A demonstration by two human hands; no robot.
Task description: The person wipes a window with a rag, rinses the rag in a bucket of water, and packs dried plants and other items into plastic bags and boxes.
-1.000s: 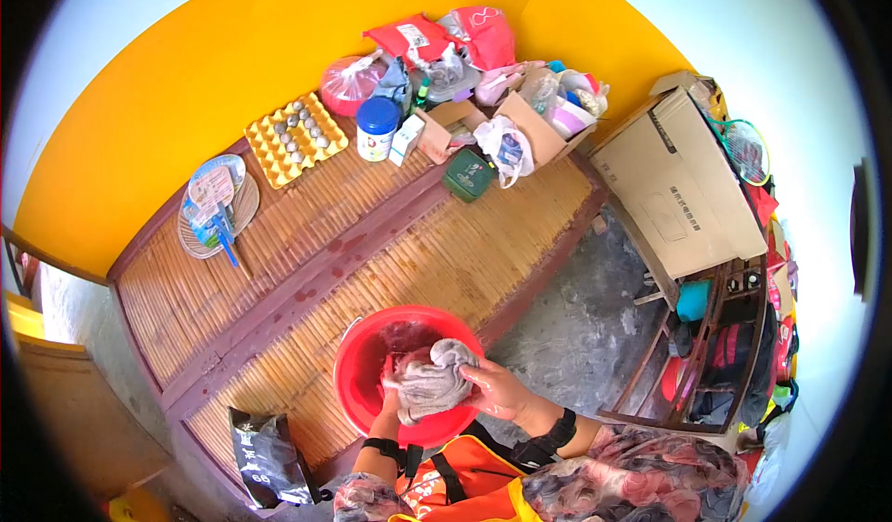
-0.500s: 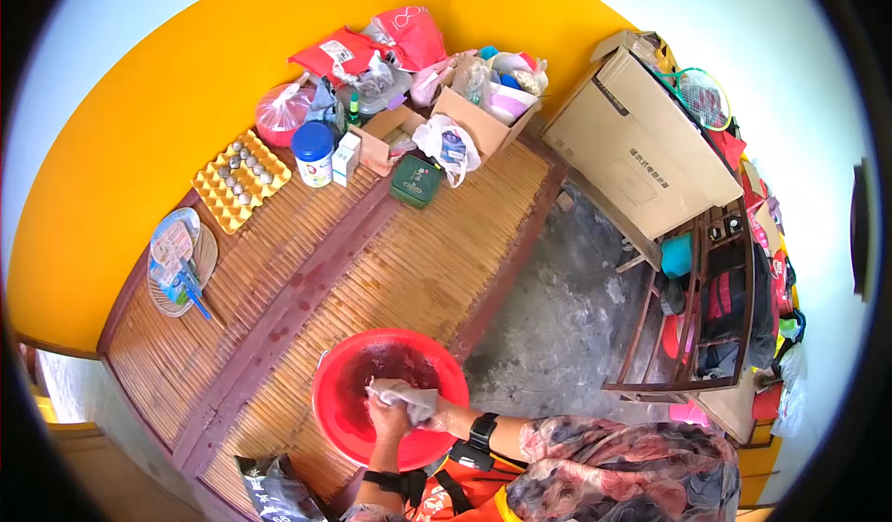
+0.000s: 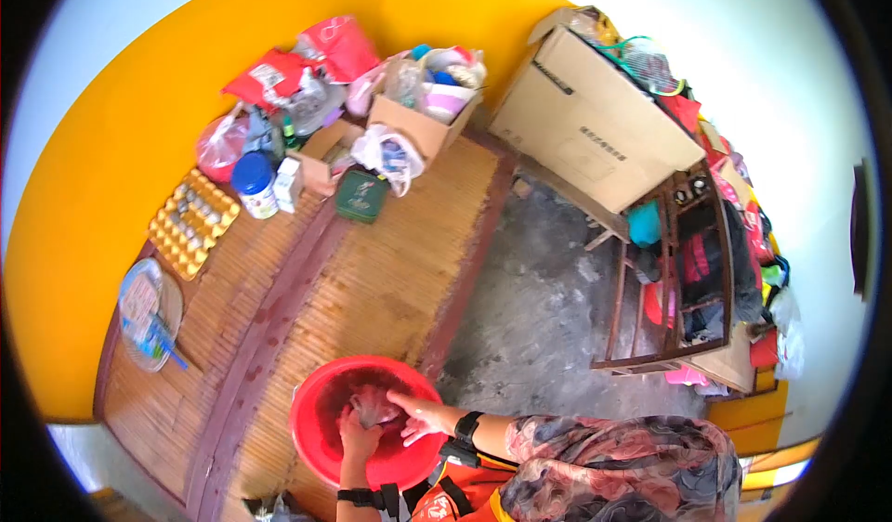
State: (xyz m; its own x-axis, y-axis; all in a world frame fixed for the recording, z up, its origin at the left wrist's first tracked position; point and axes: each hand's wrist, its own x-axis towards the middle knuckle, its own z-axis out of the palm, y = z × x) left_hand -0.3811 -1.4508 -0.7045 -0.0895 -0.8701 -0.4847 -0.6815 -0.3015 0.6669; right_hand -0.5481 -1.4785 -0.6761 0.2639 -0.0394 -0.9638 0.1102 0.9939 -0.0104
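A bamboo platform runs along a yellow wall. At its near end, by the right edge, is a red bucket. Within the bucket's mouth, the left hand grips a cloth. The right hand is open beside it; contact is unclear. An egg tray lies along the platform's wall-side edge.

Blurred cloth partly behind left fingers, black bag cut off below

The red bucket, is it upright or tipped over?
Upright. The red bucket shows its round mouth facing up, beneath the left hand and right hand.
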